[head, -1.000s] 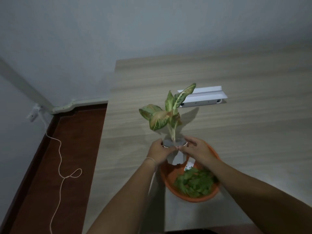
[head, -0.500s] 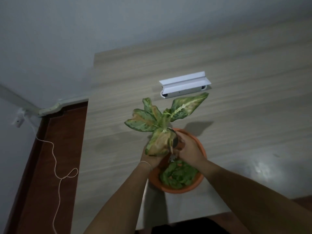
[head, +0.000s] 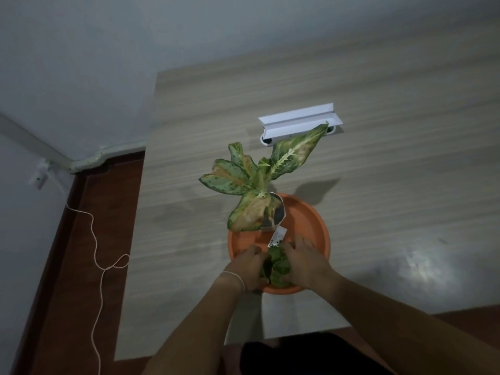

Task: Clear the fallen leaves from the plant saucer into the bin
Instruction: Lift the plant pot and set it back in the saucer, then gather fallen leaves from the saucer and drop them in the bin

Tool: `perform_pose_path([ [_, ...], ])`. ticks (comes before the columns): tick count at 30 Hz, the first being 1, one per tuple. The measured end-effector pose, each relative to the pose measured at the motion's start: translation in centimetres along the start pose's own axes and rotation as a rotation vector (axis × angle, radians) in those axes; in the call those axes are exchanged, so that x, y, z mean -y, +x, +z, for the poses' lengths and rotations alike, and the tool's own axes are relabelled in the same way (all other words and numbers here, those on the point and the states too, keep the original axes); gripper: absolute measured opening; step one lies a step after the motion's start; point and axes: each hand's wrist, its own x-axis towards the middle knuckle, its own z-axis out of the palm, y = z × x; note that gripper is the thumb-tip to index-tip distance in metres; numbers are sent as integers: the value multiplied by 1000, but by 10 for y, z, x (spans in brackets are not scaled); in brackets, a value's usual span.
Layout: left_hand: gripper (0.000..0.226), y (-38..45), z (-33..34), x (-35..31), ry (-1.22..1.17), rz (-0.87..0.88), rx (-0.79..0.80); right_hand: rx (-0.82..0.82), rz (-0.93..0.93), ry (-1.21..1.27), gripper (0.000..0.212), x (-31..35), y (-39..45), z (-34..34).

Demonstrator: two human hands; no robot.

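An orange plant saucer (head: 311,220) sits near the front edge of the wooden table (head: 378,171). A potted plant (head: 257,185) with spotted green and pink leaves stands in the saucer's far left part, in a white pot (head: 278,212). A pile of fallen green leaves (head: 276,266) lies in the saucer's near part. My left hand (head: 250,266) and my right hand (head: 303,262) press in on the pile from either side, fingers curled around the leaves. A dark bin (head: 297,355) shows below the table edge.
A white rectangular device (head: 297,123) lies on the table behind the plant. Left of the table is a red-brown floor (head: 75,266) with a white cord (head: 97,266) trailing from a wall socket (head: 40,177).
Both hands let go of the plant pot and dropped to the leaf pile in the saucer's near part, closing around it. The pot now stands in the saucer.
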Motion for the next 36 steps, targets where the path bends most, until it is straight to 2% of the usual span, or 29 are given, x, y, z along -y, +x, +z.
perform_pose_path([
  [4, 47, 1, 5, -4, 58, -20, -23, -10, 10, -32, 66, 3, 0, -1],
  [9, 51, 2, 14, -6, 96, -6, -54, -23, -11, 122, 38, 1, -1, -3],
  [13, 41, 1, 16, -9, 108, 7, -36, 22, 49, 235, 27, -2, -1, 3],
  [15, 28, 2, 15, -9, 62, -23, -60, -2, 76, 276, 25, -8, 1, 6],
  [16, 23, 1, 14, -9, 18, -31, -93, -24, 83, 292, 24, -12, 1, 7],
  [21, 24, -7, 12, -5, -279, -111, -294, -132, 115, 445, 20, -24, -1, 1],
  [28, 11, -18, 13, -1, -643, -258, -403, -150, 216, 654, 12, -37, -4, -4],
  [30, 8, -22, 13, -3, -808, -293, -429, -138, 243, 768, 16, -43, -2, -1],
  [33, 13, -27, 12, -6, -1019, -334, -439, -127, 301, 1054, 34, -48, -3, -2],
  [36, 15, -31, 13, -10, -1138, -359, -446, -139, 342, 1229, 21, -42, -7, -9],
])
